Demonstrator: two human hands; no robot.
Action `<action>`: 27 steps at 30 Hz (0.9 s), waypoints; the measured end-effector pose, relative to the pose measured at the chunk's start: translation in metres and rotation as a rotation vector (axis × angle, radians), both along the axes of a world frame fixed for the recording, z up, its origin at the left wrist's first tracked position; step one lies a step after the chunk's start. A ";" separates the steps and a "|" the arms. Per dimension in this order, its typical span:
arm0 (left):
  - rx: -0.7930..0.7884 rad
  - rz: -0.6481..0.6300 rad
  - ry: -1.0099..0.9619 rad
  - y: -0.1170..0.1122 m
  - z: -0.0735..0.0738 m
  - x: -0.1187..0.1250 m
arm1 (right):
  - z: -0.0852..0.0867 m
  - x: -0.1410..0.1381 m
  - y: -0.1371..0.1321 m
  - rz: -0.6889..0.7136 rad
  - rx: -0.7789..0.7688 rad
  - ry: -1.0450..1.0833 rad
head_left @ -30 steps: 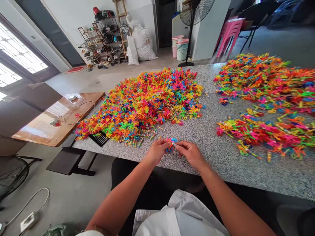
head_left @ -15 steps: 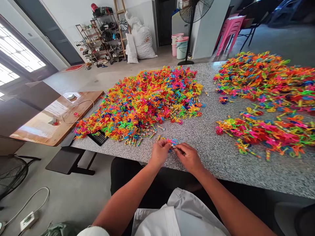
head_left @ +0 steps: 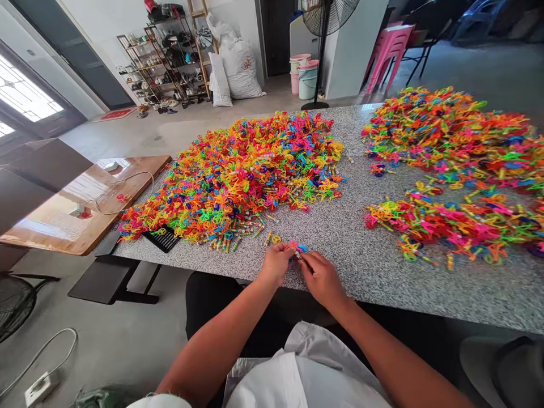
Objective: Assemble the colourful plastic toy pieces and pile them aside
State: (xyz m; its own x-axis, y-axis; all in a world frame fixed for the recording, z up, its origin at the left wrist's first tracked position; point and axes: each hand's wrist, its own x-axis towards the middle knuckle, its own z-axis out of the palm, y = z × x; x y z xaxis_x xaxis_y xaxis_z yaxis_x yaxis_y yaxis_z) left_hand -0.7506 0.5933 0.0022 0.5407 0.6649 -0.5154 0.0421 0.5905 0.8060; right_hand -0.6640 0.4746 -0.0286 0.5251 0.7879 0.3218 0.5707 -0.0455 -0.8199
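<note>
My left hand (head_left: 275,265) is closed in a pinch on small pink and blue plastic pieces (head_left: 301,248) just above the front edge of the speckled table (head_left: 340,249). Close beside it, the fingers of my right hand (head_left: 322,279) pinch a small patterned stick (head_left: 298,255) against those pieces; fingers hide part of it. Beyond my hands spreads a large heap of bright plastic pieces (head_left: 250,170). Short patterned sticks (head_left: 225,243) lie along its near side. A yellow ring-shaped piece (head_left: 276,239) rests by my left fingertips.
More colourful heaps (head_left: 450,221) cover the table's right side. A black slotted tray (head_left: 164,239) sits at the left edge, near a lower wooden table (head_left: 85,198) with cords. Behind stand a fan (head_left: 323,51), buckets (head_left: 308,79), white sacks (head_left: 242,68) and pink stools (head_left: 389,54).
The whole view has shifted slightly, so things appear farther left. My hands stay together at the same spot, and the pink and blue pieces have turned a little between my fingers.
</note>
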 end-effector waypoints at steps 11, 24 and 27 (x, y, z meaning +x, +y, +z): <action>-0.011 -0.295 -0.049 -0.003 0.024 0.018 | 0.009 0.023 0.001 -0.244 0.046 0.137; -0.091 -0.290 -0.067 -0.006 0.002 0.005 | 0.013 0.026 -0.012 -0.010 0.000 -0.112; -0.036 -0.326 -0.057 -0.012 0.000 0.007 | 0.016 0.025 -0.015 -0.020 -0.031 -0.045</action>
